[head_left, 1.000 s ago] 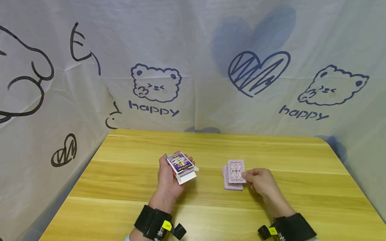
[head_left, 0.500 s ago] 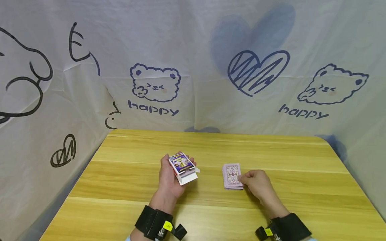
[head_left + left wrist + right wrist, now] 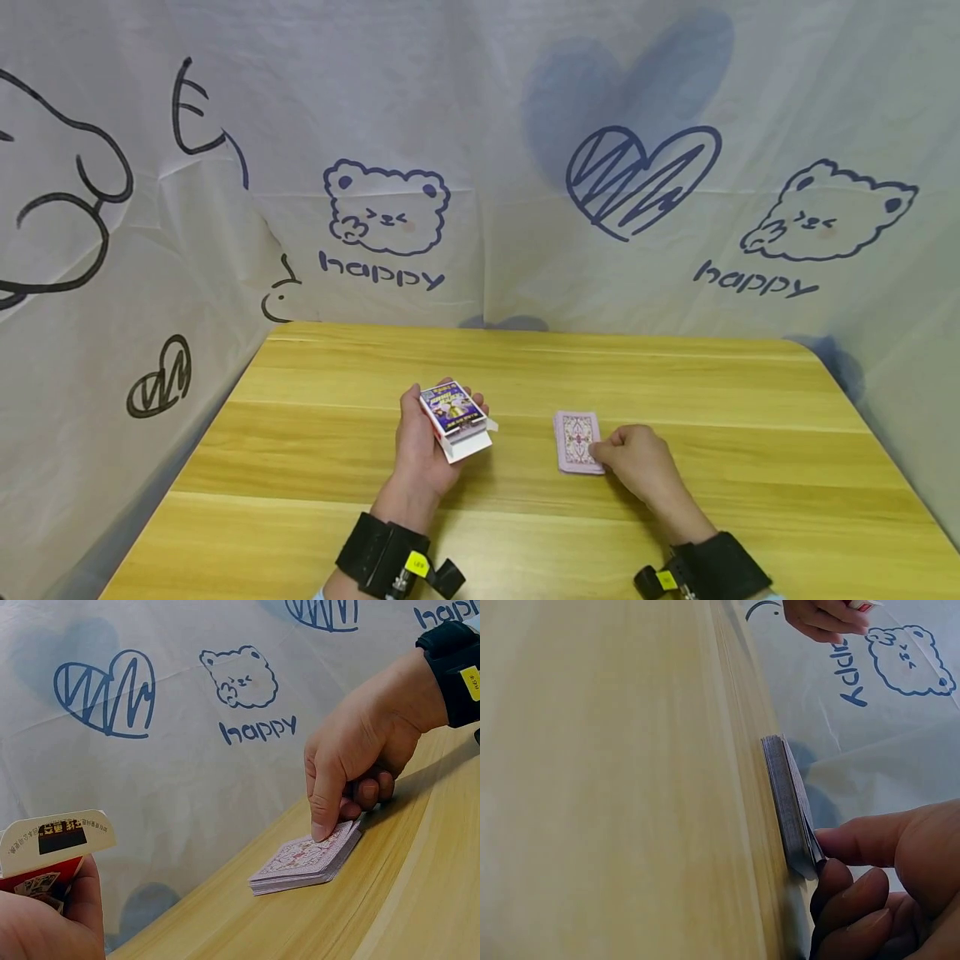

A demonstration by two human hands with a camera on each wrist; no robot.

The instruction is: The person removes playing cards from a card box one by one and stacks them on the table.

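On the table lies a neat stack of pink-backed playing cards (image 3: 578,444), patterned backs up. My right hand (image 3: 642,458) is at the stack's near right corner, its thumb on the top and the fingers curled at the edge. In the right wrist view it pinches the top playing cards (image 3: 798,791), whose near end stands slightly lifted from the deck (image 3: 781,799). My left hand (image 3: 425,446) holds a purple and white playing card box (image 3: 453,410) in its palm above the table, printed face up. The box's white end flap (image 3: 56,841) sticks out open.
The yellow wooden table (image 3: 337,467) reaches back to a white cloth (image 3: 517,100) with drawn hearts and bears. Black straps with small cameras sit on both wrists, the left strap (image 3: 382,554) and the right strap (image 3: 720,565).
My right hand has lowered the pinched cards from up and right of the stack, bringing them into line on top of it. My left hand and the box have barely moved.
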